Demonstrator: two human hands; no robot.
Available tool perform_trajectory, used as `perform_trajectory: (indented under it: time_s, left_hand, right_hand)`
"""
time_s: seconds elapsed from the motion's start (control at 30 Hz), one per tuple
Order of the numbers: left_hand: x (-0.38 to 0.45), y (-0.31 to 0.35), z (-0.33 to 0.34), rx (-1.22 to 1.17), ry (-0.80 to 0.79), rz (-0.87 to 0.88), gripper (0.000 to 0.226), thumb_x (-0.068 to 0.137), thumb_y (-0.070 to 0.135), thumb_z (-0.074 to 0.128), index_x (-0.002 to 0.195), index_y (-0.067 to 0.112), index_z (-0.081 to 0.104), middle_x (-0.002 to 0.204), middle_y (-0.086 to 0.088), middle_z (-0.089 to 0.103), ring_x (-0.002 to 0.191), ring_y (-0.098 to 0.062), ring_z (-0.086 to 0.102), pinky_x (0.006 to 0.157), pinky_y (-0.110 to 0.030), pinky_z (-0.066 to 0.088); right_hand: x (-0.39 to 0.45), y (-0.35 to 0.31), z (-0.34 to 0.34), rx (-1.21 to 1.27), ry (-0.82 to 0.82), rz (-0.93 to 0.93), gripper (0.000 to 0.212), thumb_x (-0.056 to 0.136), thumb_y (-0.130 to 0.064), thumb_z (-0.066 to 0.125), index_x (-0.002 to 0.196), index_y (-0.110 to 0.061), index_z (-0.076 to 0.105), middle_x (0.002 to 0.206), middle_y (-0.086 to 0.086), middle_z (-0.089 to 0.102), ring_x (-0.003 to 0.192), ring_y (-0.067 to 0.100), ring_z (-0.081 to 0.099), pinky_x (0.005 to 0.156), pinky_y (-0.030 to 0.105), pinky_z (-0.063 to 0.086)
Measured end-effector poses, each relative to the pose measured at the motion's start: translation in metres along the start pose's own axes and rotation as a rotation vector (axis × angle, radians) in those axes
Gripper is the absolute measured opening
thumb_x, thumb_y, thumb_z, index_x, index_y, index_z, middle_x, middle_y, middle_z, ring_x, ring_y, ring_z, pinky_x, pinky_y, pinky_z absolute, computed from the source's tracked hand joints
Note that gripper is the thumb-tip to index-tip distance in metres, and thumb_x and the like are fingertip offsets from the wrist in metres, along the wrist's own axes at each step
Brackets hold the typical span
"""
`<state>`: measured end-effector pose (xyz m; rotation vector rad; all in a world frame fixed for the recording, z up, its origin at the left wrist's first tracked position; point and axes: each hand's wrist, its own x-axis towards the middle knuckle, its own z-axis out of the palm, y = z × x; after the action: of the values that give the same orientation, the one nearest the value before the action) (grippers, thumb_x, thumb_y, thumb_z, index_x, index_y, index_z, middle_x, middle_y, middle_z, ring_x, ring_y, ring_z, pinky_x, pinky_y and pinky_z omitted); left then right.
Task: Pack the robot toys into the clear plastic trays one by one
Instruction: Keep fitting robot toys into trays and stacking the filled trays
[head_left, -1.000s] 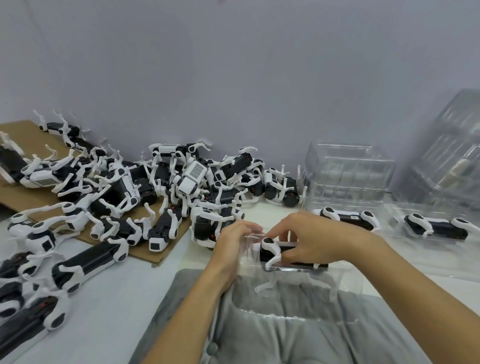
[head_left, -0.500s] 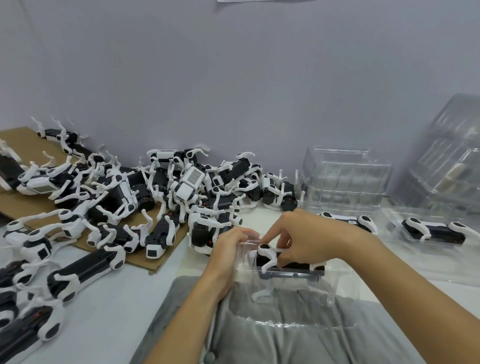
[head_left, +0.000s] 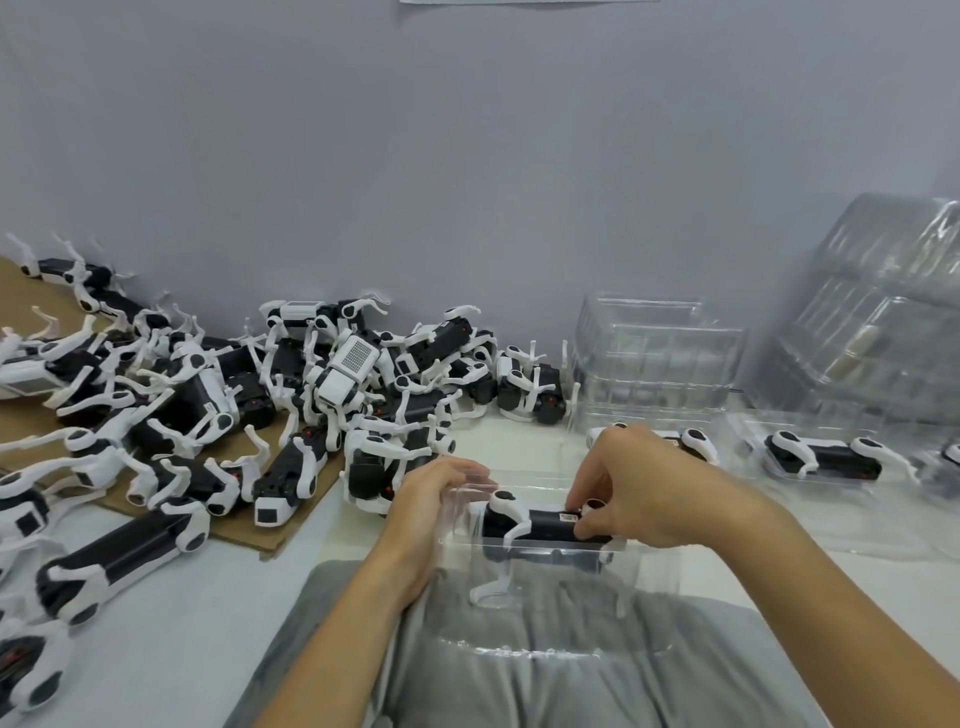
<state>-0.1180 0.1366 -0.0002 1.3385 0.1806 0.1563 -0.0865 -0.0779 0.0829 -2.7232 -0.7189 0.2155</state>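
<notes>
A black-and-white robot toy (head_left: 535, 525) lies lengthwise in a clear plastic tray (head_left: 649, 566) that rests on my lap at the table's edge. My left hand (head_left: 431, 509) grips the tray's left end, fingers curled over its rim. My right hand (head_left: 639, 493) comes over the top and pinches the toy's right end, hiding that end. Further right, two more toys (head_left: 821, 457) sit packed in trays (head_left: 748, 441).
A large heap of loose robot toys (head_left: 332, 384) covers the table and a brown cardboard sheet (head_left: 244, 525) at the left. Stacks of clear trays (head_left: 654, 358) stand against the grey wall, with a taller leaning stack (head_left: 883, 322) at far right.
My right hand has slid from the toy's left end to its right end, uncovering the body. The toy sits lower in the tray. The left hand stays on the tray's rim.
</notes>
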Motion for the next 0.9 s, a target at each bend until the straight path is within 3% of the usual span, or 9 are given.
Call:
perform_trajectory:
  time_s: [0.27,0.43,0.57,0.7,0.8,0.9]
  left_hand:
    - [-0.002,0.002,0.001,0.014,0.008,0.003,0.03,0.092,-0.003,0.039,0.097,-0.009,0.068,0.101,-0.026,0.071,0.084,-0.019,0.072,0.074,-0.022,0.052]
    - [-0.002,0.003,0.003,0.013,0.013,0.008,0.031,0.092,-0.004,0.038,0.096,-0.01,0.068,0.102,-0.029,0.07,0.088,-0.025,0.071,0.082,-0.031,0.053]
    - [-0.003,0.004,0.003,0.014,0.005,0.005,0.031,0.093,-0.004,0.038,0.093,-0.006,0.068,0.095,-0.022,0.071,0.078,-0.015,0.072,0.067,-0.018,0.052]
    - [-0.004,0.006,0.004,-0.008,-0.003,0.001,0.029,0.092,-0.005,0.038,0.092,-0.007,0.067,0.09,-0.02,0.069,0.071,-0.01,0.071,0.06,-0.015,0.051]
    - [-0.004,0.006,0.003,0.016,0.008,0.001,0.029,0.09,-0.004,0.04,0.091,-0.004,0.069,0.087,-0.014,0.071,0.076,-0.012,0.07,0.065,-0.02,0.051]
    - [-0.003,0.006,0.003,0.035,0.016,-0.006,0.03,0.088,-0.004,0.04,0.09,-0.004,0.07,0.087,-0.012,0.072,0.081,-0.016,0.069,0.07,-0.025,0.05]
  right_hand:
    - [-0.002,-0.003,-0.003,0.018,-0.018,-0.003,0.024,0.074,-0.035,0.085,0.096,-0.032,0.077,0.079,-0.018,0.061,0.074,0.001,0.062,0.059,0.014,0.045]
    - [-0.004,-0.005,0.009,0.026,0.007,0.025,0.023,0.074,-0.027,0.087,0.094,-0.03,0.075,0.086,-0.012,0.057,0.079,0.01,0.063,0.071,0.03,0.057]
    - [-0.005,-0.005,0.005,0.008,0.024,-0.004,0.024,0.077,-0.027,0.084,0.098,-0.03,0.075,0.086,-0.017,0.056,0.081,0.005,0.061,0.065,0.019,0.049]
    - [-0.002,-0.016,0.001,0.095,-0.003,-0.1,0.028,0.086,-0.042,0.073,0.112,-0.032,0.071,0.096,-0.019,0.065,0.089,-0.001,0.063,0.081,0.023,0.054]
    - [0.004,-0.032,0.005,0.188,-0.046,-0.156,0.038,0.079,-0.055,0.074,0.112,-0.034,0.071,0.097,-0.02,0.068,0.088,-0.006,0.064,0.082,0.023,0.055]
    - [0.012,-0.04,0.013,0.2,-0.047,-0.148,0.043,0.073,-0.052,0.082,0.109,-0.032,0.072,0.093,-0.016,0.067,0.087,-0.001,0.065,0.082,0.025,0.055]
